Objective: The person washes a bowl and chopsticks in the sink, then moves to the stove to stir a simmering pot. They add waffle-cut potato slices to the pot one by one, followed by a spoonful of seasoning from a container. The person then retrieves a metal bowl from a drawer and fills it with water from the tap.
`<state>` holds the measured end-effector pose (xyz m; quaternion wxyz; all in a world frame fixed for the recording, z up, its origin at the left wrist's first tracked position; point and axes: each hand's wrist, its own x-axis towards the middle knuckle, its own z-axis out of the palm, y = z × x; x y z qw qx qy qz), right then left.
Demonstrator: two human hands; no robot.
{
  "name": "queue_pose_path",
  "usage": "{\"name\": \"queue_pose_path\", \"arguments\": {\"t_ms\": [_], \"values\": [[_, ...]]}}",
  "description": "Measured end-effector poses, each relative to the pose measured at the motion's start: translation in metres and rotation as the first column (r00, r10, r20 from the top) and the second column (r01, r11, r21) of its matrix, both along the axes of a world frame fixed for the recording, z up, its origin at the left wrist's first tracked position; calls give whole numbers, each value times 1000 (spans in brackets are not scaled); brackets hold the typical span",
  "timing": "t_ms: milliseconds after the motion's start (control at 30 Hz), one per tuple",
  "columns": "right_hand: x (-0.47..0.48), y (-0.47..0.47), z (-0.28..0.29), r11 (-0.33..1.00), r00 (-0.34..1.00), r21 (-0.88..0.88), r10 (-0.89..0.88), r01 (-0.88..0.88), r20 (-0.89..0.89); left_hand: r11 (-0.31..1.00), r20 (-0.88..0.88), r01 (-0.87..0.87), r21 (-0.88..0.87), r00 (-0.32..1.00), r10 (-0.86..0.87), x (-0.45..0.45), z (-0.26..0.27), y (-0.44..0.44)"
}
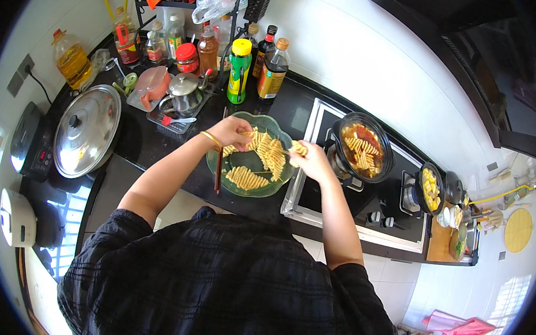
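A scalloped green glass dish [273,188] lies before me with several pale yellow, ridge-cut food pieces [247,179] in it, probably tofu. Thin skewers show on some of them. Over the dish's far left side, my left hand [229,132] pinches a ridged piece [254,140] between thumb and fingers. At the right rim, my right hand [312,161] is closed around another ridged piece [298,147], partly hidden by the fingers. A pair of brown chopsticks [218,173] rests across the dish's left edge, below my left wrist.
Right of the dish, a black pot [342,160] with similar pieces in reddish sauce sits on the gas hob [312,188]. A second pan [432,189] holds yellow chunks. Sauce bottles [274,71], a metal teapot [185,93] and a large pan lid [86,131] stand behind and left.
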<state>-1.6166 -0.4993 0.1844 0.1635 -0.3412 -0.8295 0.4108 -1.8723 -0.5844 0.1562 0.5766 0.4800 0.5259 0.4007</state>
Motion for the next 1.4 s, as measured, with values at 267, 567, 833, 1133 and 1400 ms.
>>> {"name": "queue_pose_path", "arguments": {"t_ms": [267, 567, 833, 1133, 1400], "values": [[92, 56, 59, 779, 765, 433, -590, 454, 258, 992, 75, -121, -38, 989, 124, 1, -6, -13], [4, 1, 29, 800, 970, 598, -184, 56, 156, 998, 166, -56, 8, 985, 54, 29, -1, -7], [-27, -40, 17, 879, 981, 446, 108, -170, 163, 961, -122, 165, 221, 983, -141, 53, 32, -2], [37, -20, 17, 986, 991, 131, 90, -102, 94, 981, -99, 164, 106, 983, -153, 20, 33, 18], [128, -24, 26, 654, 459, -579, -755, 487, -468, 983, 338, 111, -145, 939, -56, 106, 26, 87]]}}
